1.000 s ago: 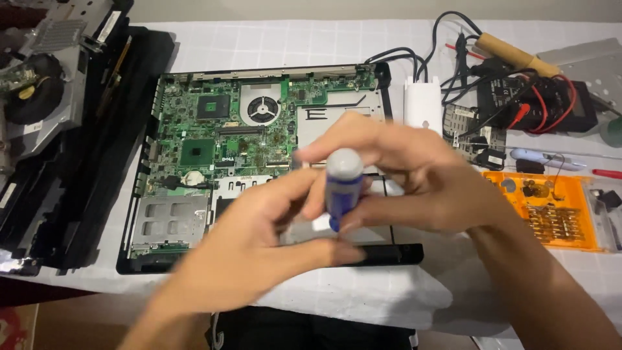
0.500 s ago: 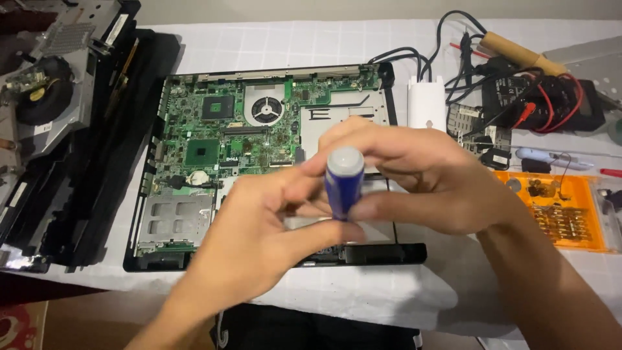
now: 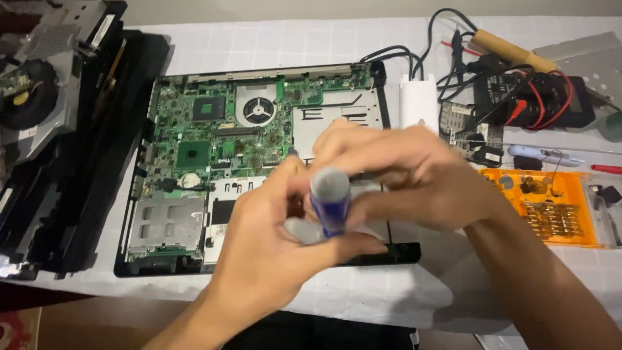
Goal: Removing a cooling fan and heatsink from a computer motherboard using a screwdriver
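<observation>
Bare forearms, sleeveless, ringless hands point(image 3: 363, 207)

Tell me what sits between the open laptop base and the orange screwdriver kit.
In the head view, the right hand fills most of that stretch, pinching a small blue tube with the left hand over the laptop base, left of the orange kit.

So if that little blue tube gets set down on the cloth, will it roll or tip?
The blue tube, pinched between left hand and right hand, looks round-bodied, so it would probably roll lying down. Slim and narrow, it likely tips easily upright, and seems light.
</observation>
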